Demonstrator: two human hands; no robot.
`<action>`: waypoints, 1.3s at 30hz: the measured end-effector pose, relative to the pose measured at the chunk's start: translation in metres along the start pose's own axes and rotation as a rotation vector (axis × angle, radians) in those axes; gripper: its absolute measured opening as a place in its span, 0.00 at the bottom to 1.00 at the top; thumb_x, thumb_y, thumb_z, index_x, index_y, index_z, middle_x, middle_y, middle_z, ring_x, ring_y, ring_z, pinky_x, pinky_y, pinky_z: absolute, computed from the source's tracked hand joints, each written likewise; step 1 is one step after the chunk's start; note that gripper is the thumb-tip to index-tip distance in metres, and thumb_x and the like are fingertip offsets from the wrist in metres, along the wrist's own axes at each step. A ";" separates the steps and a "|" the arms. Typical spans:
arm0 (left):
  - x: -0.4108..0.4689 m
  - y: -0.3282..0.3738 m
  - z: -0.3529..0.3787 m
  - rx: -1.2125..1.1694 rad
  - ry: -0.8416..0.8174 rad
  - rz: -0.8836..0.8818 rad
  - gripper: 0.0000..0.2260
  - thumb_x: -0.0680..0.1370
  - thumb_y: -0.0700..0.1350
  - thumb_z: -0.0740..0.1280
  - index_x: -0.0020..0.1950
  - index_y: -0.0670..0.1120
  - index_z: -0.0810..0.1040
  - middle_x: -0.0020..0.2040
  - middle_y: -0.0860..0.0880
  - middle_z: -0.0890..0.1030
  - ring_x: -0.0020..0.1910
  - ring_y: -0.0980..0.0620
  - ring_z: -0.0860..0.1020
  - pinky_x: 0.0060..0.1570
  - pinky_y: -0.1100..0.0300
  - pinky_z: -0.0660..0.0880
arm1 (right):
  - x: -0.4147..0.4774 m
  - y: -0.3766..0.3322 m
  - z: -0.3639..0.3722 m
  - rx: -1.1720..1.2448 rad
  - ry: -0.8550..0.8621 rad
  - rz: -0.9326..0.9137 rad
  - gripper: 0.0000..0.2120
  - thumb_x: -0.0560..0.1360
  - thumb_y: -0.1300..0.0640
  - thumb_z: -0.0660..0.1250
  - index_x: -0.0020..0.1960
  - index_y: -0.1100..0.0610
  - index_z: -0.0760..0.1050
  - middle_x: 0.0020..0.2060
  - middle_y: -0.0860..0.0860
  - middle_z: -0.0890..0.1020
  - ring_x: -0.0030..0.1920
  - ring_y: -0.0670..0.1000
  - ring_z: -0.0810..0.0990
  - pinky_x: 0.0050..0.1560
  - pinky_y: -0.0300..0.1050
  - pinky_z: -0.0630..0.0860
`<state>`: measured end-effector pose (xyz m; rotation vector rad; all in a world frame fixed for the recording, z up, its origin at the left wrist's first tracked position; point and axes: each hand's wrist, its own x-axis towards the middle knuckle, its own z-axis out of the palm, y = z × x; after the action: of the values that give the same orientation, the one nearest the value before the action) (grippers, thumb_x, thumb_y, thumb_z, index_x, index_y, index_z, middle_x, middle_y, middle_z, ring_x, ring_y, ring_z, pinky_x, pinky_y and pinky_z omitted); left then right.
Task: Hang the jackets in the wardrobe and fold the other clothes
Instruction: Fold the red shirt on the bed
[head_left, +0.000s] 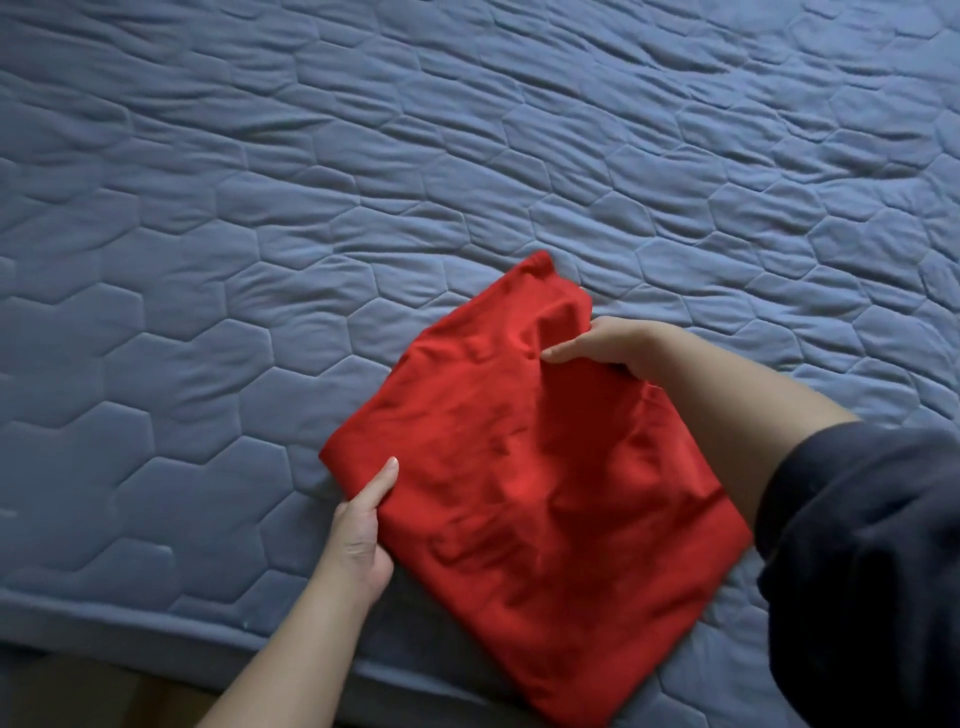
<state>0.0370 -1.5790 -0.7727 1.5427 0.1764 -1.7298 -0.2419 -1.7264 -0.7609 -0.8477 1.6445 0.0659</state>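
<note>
- While I look down past my wrists, a strip of brownish floor (78, 691) shows below the bed's near edge, nearer to me than my left fingers.
- Close on the right, a dark navy fabric sleeve (857, 545) covers my right arm down to the forearm; my left forearm is bare.
- My left hand (363, 525) grips the near-left corner of a folded bright red soft-fabric garment (519, 467). The thumb lies straight on top of the cloth and the other fingers are tucked under its edge, out of sight.
- Between my two sets of fingers the red garment lies as a rough rectangle, mostly flat with soft creases, on the blue quilted bed cover with hexagon stitching (260, 208). Its nearest corner reaches close to the bed's edge.
- My right hand (602, 345) pinches a raised fold at the garment's far-right edge, fingers curled onto the cloth, one fingertip pointing across towards the left.
- Just beyond those fingertips, a small bunched corner of the garment points away from me.
- Past that corner, the quilted cover stretches on, wrinkled.
</note>
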 end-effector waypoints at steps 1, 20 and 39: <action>-0.001 0.002 0.001 -0.003 0.006 0.006 0.20 0.74 0.42 0.68 0.65 0.38 0.75 0.60 0.40 0.79 0.61 0.43 0.77 0.66 0.44 0.69 | -0.001 -0.002 0.002 0.040 -0.016 0.026 0.15 0.68 0.49 0.76 0.51 0.54 0.78 0.37 0.51 0.86 0.37 0.53 0.85 0.41 0.48 0.82; -0.194 0.230 0.245 0.631 -0.549 0.654 0.09 0.76 0.33 0.65 0.54 0.42 0.79 0.37 0.56 0.83 0.38 0.60 0.79 0.47 0.64 0.77 | -0.271 -0.112 -0.194 0.330 0.498 -0.600 0.16 0.70 0.73 0.68 0.57 0.64 0.77 0.48 0.55 0.79 0.48 0.49 0.76 0.48 0.43 0.75; -0.032 0.066 -0.016 2.596 -0.952 1.237 0.23 0.61 0.42 0.70 0.56 0.51 0.81 0.61 0.49 0.80 0.61 0.48 0.78 0.62 0.49 0.72 | -0.156 0.226 0.081 -0.887 0.472 -0.355 0.15 0.66 0.59 0.65 0.50 0.49 0.81 0.68 0.54 0.74 0.68 0.58 0.72 0.65 0.56 0.64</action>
<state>0.0895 -1.5996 -0.7226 -0.5268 2.6672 0.3554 -0.2982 -1.4473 -0.7372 -1.9368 1.8722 0.3912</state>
